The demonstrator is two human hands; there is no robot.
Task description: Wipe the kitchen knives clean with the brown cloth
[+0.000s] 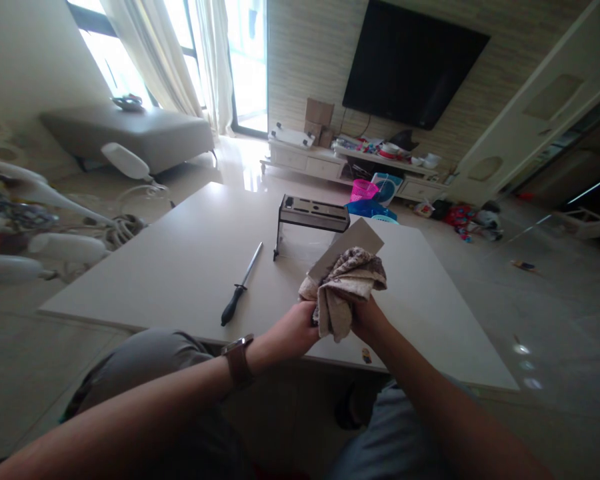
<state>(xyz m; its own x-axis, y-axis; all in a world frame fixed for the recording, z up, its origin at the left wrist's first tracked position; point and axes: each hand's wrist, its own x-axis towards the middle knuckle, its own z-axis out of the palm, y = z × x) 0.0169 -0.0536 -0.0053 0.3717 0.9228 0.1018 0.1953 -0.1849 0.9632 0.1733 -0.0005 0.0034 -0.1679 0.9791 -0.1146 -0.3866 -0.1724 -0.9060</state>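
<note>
A broad, flat cleaver blade (349, 245) points up and away over the table, tilted to the right. My left hand (300, 327) is closed at its near end, where a little of a dark handle shows. A bunched brown and beige cloth (347, 287) lies over the lower part of the blade. My right hand (367, 320) grips this cloth from the right, its fingers mostly hidden under the folds. To the left, a sharpening steel (241, 287) with a black handle rests on the table. Beyond the blade stands a knife block (313, 215) with a slotted top and clear sides.
The white table (180, 267) spreads in front of my knees, with a small sticker (367, 355) near its front edge. White chairs (70, 247) crowd the left side. Behind the table are a pink basket (364, 190), blue items and a low TV cabinet (305, 162).
</note>
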